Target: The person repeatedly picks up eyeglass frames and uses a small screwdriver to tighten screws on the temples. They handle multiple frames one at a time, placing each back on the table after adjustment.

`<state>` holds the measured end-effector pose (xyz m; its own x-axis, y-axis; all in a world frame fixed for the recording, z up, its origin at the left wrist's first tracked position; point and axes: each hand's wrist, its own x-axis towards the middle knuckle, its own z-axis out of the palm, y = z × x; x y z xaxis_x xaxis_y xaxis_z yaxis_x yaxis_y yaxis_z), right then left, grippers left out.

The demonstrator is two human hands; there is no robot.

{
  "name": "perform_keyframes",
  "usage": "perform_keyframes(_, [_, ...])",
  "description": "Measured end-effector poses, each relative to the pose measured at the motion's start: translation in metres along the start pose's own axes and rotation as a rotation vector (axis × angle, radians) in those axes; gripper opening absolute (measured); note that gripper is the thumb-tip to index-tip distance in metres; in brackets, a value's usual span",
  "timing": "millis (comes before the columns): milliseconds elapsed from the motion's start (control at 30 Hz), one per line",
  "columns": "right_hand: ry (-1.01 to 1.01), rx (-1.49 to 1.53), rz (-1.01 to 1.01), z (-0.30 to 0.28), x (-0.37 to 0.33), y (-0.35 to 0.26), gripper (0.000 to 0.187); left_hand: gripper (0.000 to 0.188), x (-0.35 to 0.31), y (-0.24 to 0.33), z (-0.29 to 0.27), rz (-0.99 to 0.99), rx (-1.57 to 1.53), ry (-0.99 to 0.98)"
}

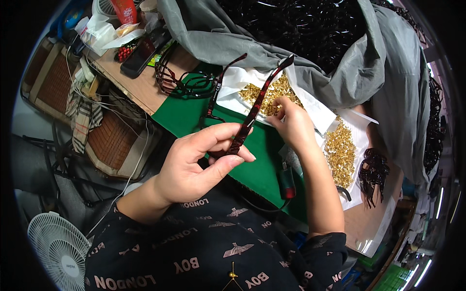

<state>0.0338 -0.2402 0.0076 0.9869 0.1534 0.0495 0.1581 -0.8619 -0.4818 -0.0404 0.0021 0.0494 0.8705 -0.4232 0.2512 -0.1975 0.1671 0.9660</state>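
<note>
Apparently mid-batch: far left, several dark glasses frames [187,87] are bunched together at the edge of the green mat [179,119], though whether they are finished cannot be told. Near centre, the left hand [194,160] closes thumb and fingers on dark red glasses [253,114], arms pointing away. Just right, the right hand [293,123], fingers bent, meets a heap of small gold pieces [276,92], grip unclear; with another gold heap [340,153] farther right, plenty seems left.
</note>
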Motion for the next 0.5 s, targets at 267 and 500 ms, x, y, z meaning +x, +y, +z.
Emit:
perform_keyframes(267, [0.040,0.205,0.005,0.003,0.001,0.019,0.013,0.043,-0.005,0.001,-0.002,-0.005,0.056,-0.036])
perform_keyframes(500, [-0.081,1.041,0.125,-0.026,-0.031,-0.011,0.010,0.050,-0.002,0.000,0.010,-0.103,-0.007,0.030])
